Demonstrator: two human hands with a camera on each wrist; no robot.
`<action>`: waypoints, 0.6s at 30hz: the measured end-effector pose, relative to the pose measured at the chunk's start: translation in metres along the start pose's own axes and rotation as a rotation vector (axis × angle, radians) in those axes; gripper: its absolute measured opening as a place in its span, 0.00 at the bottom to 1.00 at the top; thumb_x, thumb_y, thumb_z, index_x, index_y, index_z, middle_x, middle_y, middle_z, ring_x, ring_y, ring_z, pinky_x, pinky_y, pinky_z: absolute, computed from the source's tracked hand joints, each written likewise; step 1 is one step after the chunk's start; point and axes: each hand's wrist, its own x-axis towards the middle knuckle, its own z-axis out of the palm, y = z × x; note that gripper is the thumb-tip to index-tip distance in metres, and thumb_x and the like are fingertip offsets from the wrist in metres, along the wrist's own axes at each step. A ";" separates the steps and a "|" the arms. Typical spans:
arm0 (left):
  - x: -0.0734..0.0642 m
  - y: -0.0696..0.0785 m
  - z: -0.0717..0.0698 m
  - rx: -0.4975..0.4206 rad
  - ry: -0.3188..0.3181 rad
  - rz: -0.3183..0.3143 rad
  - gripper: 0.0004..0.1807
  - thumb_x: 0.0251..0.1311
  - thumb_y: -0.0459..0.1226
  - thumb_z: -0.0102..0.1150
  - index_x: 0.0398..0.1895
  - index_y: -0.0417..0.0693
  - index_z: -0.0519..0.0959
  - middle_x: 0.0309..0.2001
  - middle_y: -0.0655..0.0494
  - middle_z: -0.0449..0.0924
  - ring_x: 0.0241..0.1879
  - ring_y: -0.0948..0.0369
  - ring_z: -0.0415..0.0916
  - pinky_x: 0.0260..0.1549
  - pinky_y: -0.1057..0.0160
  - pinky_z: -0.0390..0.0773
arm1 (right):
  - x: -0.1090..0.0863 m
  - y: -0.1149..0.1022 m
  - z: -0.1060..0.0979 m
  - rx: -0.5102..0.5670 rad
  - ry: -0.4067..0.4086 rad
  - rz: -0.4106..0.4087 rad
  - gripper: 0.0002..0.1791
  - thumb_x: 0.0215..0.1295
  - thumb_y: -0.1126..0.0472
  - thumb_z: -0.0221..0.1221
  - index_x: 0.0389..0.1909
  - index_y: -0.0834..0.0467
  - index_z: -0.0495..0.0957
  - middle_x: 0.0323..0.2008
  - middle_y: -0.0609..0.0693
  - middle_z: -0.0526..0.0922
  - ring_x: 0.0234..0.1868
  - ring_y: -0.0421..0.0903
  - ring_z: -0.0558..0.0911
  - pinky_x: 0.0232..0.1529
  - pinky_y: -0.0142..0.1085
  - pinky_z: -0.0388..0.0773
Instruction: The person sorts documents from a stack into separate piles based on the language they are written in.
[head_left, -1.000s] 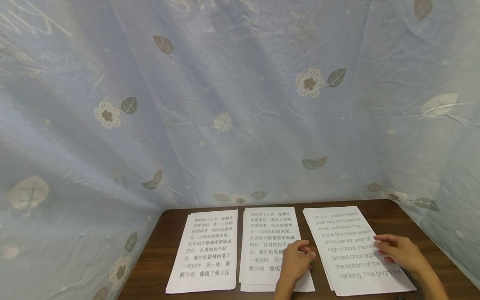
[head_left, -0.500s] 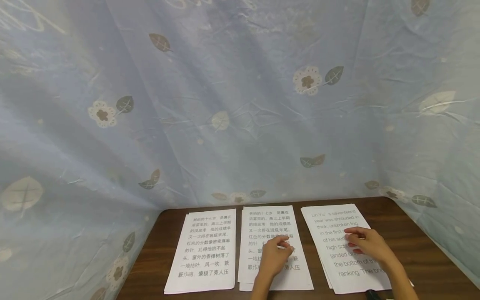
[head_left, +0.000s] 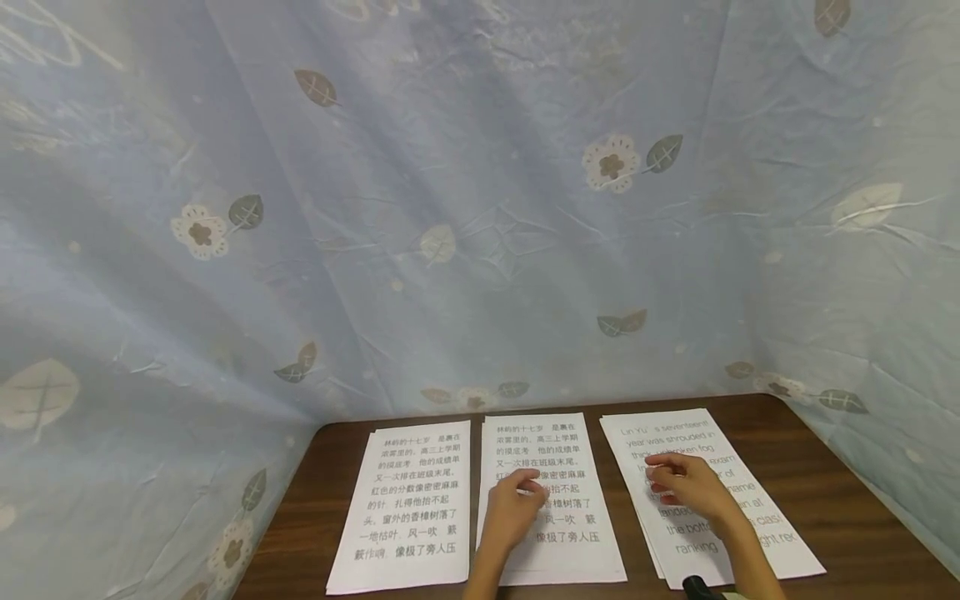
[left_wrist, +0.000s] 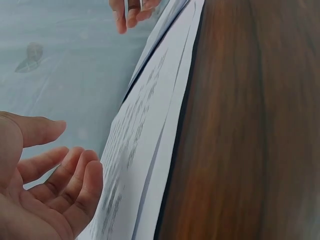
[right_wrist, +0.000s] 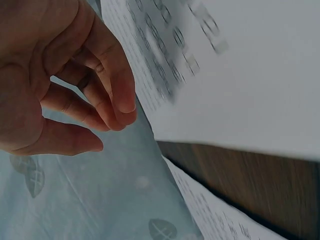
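My left hand (head_left: 516,505) hovers over the left part of the middle paper stack (head_left: 577,562), which bears printed Chinese text. Its fingers are loosely bent with nothing between them, as the left wrist view shows of the same hand (left_wrist: 55,185). Over the right paper stack (head_left: 772,550), printed in English, my right hand (head_left: 693,492) hangs near the left edge, fingers loosely curved. In the right wrist view a gap shows between this hand's thumb and fingers (right_wrist: 122,90). Farther left lies another stack of Chinese-text paper (head_left: 408,508).
All three stacks lie side by side on a dark brown wooden table (head_left: 300,500). A pale blue curtain (head_left: 450,317) with leaf and flower prints hangs behind and around it. A small black object (head_left: 696,587) shows at the bottom edge by my right forearm.
Both hands have moved left: the left one across the middle stack, the right one from the right side of the English stack to its left part. The papers stay put.
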 end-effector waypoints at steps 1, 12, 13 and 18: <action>0.000 -0.001 -0.003 0.011 0.003 -0.001 0.21 0.63 0.36 0.70 0.58 0.38 0.85 0.40 0.55 0.89 0.30 0.67 0.83 0.28 0.68 0.83 | 0.000 -0.002 0.004 0.010 -0.001 0.003 0.23 0.76 0.58 0.62 0.64 0.70 0.79 0.51 0.61 0.89 0.46 0.49 0.89 0.42 0.38 0.90; 0.001 -0.019 -0.035 0.049 0.022 -0.017 0.22 0.64 0.36 0.69 0.60 0.37 0.84 0.41 0.54 0.88 0.34 0.65 0.84 0.32 0.66 0.84 | 0.002 -0.016 0.042 0.062 -0.034 -0.005 0.22 0.75 0.60 0.63 0.61 0.70 0.80 0.49 0.61 0.89 0.44 0.50 0.89 0.42 0.42 0.91; 0.001 -0.021 -0.038 0.055 0.024 -0.016 0.22 0.65 0.36 0.69 0.60 0.37 0.84 0.42 0.53 0.89 0.34 0.65 0.84 0.32 0.66 0.84 | 0.002 -0.017 0.044 0.066 -0.034 -0.004 0.22 0.74 0.60 0.63 0.62 0.70 0.81 0.49 0.61 0.88 0.44 0.49 0.89 0.42 0.42 0.91; 0.001 -0.027 -0.051 0.071 0.037 0.003 0.22 0.65 0.36 0.69 0.60 0.36 0.84 0.42 0.52 0.89 0.33 0.65 0.83 0.29 0.68 0.82 | 0.003 -0.023 0.058 0.077 -0.046 -0.006 0.23 0.74 0.60 0.64 0.62 0.69 0.80 0.51 0.61 0.87 0.44 0.48 0.88 0.43 0.42 0.90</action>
